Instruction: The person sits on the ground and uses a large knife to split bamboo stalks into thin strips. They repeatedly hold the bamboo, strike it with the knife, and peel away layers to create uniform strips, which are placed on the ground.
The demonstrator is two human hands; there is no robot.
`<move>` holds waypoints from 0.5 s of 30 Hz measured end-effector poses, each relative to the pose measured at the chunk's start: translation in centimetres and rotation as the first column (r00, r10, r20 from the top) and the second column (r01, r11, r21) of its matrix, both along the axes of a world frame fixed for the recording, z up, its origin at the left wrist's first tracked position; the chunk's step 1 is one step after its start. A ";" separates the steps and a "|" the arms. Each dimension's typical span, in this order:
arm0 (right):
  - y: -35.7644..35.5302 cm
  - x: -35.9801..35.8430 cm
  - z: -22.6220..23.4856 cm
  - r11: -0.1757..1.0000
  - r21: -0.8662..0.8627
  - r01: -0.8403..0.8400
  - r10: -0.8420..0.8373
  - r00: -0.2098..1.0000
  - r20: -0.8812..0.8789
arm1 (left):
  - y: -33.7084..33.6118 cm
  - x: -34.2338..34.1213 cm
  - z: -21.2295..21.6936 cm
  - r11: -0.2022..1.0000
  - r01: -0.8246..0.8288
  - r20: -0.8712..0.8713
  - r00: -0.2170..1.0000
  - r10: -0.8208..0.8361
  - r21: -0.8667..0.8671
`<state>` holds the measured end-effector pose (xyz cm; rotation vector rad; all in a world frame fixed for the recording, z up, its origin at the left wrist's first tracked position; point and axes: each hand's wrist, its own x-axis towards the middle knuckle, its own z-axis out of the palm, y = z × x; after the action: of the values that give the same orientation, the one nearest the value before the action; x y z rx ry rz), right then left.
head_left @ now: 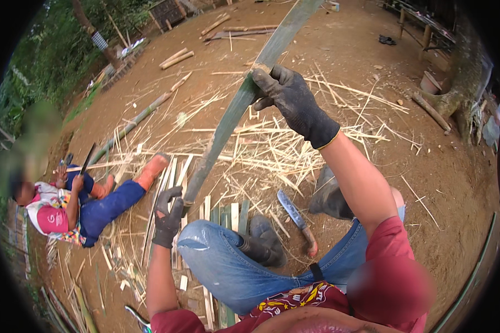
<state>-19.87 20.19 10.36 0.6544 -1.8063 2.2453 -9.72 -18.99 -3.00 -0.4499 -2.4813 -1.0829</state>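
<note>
item: bamboo strip [236,111], long, flat, green, pale at its split edge; slants from the dirt ground [439,166] by our knees up toward the far edge of the yard. left hand [168,216], gloved, is wrapped around the low end; right hand [292,100], gloved, is clamped high on it. we judge a firm, steady two-point hold best, clear of the knife [297,219] lying by our boot [264,241].

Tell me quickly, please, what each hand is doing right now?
Left hand: gloved, closed around the lower end of the green bamboo strip.
Right hand: gloved, closed around the same bamboo strip higher up.
</note>
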 end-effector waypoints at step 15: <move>2.2 6.2 0.1 0.889 0.454 0.055 -0.086 0.995 0.047 | 25.4 -7.9 15.3 0.787 0.365 -0.399 0.902 -0.166 0.497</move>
<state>-13.64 22.35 10.45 0.5764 -2.3744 1.8229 -17.65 6.46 12.34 -0.7441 -1.7155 -1.6262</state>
